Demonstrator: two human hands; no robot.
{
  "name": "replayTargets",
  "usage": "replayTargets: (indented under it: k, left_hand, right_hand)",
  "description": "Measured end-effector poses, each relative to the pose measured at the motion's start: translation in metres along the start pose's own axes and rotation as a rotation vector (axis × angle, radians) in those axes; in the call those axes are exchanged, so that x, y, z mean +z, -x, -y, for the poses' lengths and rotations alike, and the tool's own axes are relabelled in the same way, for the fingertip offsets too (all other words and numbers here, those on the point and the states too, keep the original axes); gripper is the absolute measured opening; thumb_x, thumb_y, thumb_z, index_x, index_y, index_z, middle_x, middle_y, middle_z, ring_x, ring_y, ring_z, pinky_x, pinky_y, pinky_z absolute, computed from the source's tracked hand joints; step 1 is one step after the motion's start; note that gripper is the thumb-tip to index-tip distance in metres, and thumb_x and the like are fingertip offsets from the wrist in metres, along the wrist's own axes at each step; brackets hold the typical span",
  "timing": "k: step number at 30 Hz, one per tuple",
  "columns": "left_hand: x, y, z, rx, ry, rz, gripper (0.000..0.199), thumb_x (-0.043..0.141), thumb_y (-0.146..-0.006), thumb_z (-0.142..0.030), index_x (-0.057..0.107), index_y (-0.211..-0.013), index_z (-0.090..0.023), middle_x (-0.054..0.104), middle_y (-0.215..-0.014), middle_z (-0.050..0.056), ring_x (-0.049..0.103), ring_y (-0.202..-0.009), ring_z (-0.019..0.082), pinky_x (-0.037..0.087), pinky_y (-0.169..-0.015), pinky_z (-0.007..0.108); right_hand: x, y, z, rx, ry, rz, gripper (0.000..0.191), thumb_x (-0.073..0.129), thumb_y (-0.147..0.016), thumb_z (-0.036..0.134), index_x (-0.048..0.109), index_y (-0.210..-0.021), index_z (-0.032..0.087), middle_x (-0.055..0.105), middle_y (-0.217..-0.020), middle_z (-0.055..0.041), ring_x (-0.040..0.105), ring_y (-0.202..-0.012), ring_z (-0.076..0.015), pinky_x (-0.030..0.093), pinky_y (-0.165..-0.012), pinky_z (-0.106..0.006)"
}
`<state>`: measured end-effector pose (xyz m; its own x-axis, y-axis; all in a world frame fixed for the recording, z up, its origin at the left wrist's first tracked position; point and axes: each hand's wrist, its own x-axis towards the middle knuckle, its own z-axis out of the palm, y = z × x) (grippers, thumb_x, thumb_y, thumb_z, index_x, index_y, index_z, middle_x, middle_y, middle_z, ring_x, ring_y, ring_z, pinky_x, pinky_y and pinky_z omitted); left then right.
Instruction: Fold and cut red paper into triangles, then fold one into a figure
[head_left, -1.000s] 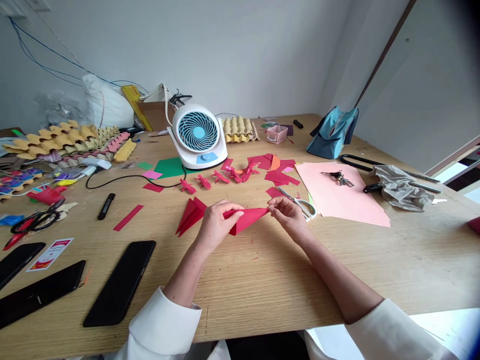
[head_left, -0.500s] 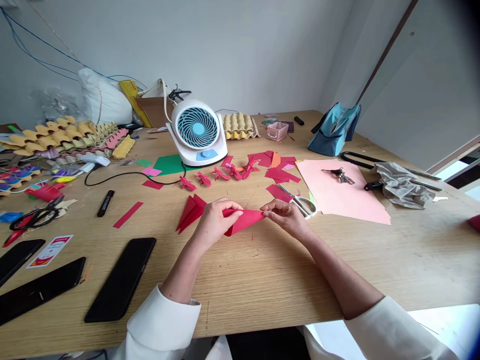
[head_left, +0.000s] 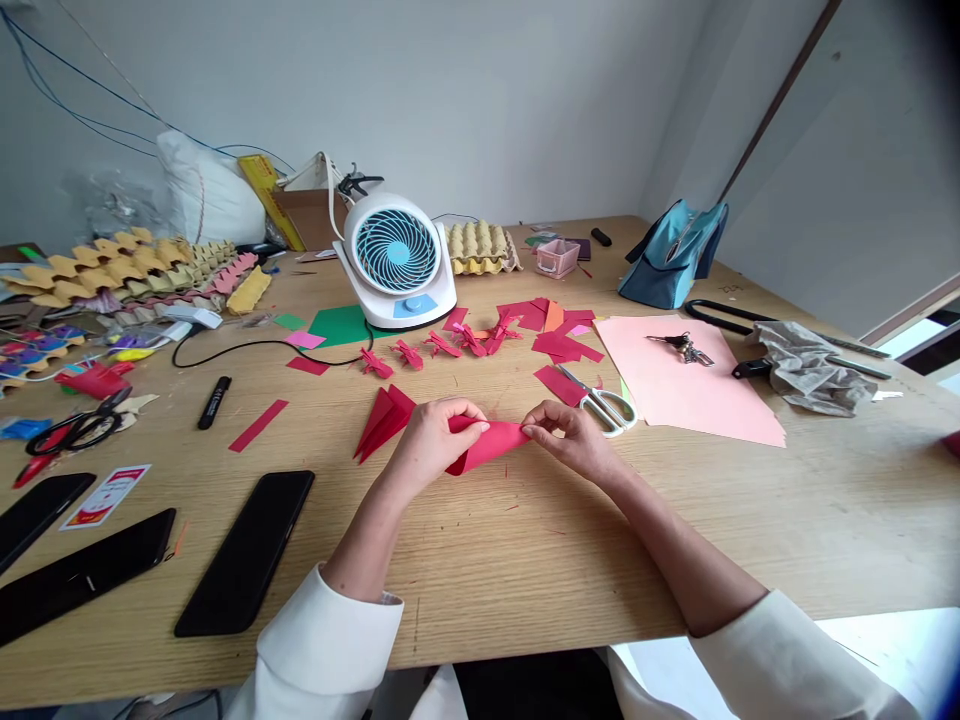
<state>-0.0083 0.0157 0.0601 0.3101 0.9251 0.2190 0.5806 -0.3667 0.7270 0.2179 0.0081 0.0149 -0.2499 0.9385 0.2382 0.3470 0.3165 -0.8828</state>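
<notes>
A sheet of red paper (head_left: 491, 445), bent over into a curved fold, is stretched between my two hands just above the table. My left hand (head_left: 442, 438) pinches its left part between thumb and fingers. At its right corner, the fingertips of my right hand (head_left: 568, 438) are closed on the paper. Beside my left hand lie folded red paper triangles (head_left: 384, 420). White-handled scissors (head_left: 609, 408) rest just beyond my right hand. Several small folded red paper figures (head_left: 442, 345) form a row farther back.
A white fan (head_left: 397, 255) stands at the back, its cord running left. Red paper scraps (head_left: 559, 345) and pink sheets (head_left: 690, 390) with keys lie to the right. Phones (head_left: 247, 555), a black marker (head_left: 214, 402) and black scissors (head_left: 82, 425) are on the left.
My right hand has shifted slightly left, and the red paper between my hands now bows into a rounder curve. My left hand keeps its hold.
</notes>
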Motion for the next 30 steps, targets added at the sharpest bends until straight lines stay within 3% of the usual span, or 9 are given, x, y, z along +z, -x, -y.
replayTargets:
  k: [10,18,25,30]
  left_hand:
    - [0.0,0.001,0.0,-0.014,0.069,-0.002,0.007,0.065,-0.078,-0.027,0.069,-0.077,-0.022,0.072,-0.08,-0.002,0.065,-0.078,0.016,0.046,-0.076,0.025]
    - [0.002,-0.002,0.008,-0.071,0.153,-0.019,0.028,0.07,-0.074,-0.032,0.067,-0.101,-0.022,0.073,-0.093,0.003,0.066,-0.083,0.017,0.048,-0.074,0.026]
    - [0.002,-0.003,0.007,-0.134,0.17,-0.011,0.019,0.069,-0.074,-0.038,0.068,-0.075,-0.019,0.069,-0.072,-0.001,0.06,-0.065,0.015,0.044,-0.062,0.025]
    - [0.004,-0.004,0.006,-0.117,0.114,-0.025,0.016,0.068,-0.075,-0.035,0.068,-0.074,-0.02,0.071,-0.076,0.0,0.063,-0.074,0.018,0.045,-0.067,0.026]
  right_hand:
    - [0.001,0.001,0.001,-0.045,0.027,-0.01,0.017,0.057,-0.087,0.032,0.061,-0.078,0.018,0.063,-0.076,-0.0024,0.055,-0.068,-0.0142,0.042,-0.061,-0.027]
    - [0.001,0.001,0.003,-0.058,0.009,-0.014,0.018,0.057,-0.087,0.033,0.059,-0.077,0.019,0.063,-0.074,-0.002,0.055,-0.067,-0.0142,0.042,-0.06,-0.026]
    - [0.002,0.002,-0.002,-0.019,-0.03,0.043,0.02,0.056,-0.087,0.036,0.059,-0.079,0.018,0.062,-0.074,-0.0021,0.052,-0.066,-0.014,0.041,-0.06,-0.027]
    - [0.002,0.002,-0.002,0.033,-0.026,0.1,0.02,0.055,-0.087,0.036,0.06,-0.079,0.018,0.059,-0.072,-0.0007,0.049,-0.065,-0.0133,0.039,-0.059,-0.026]
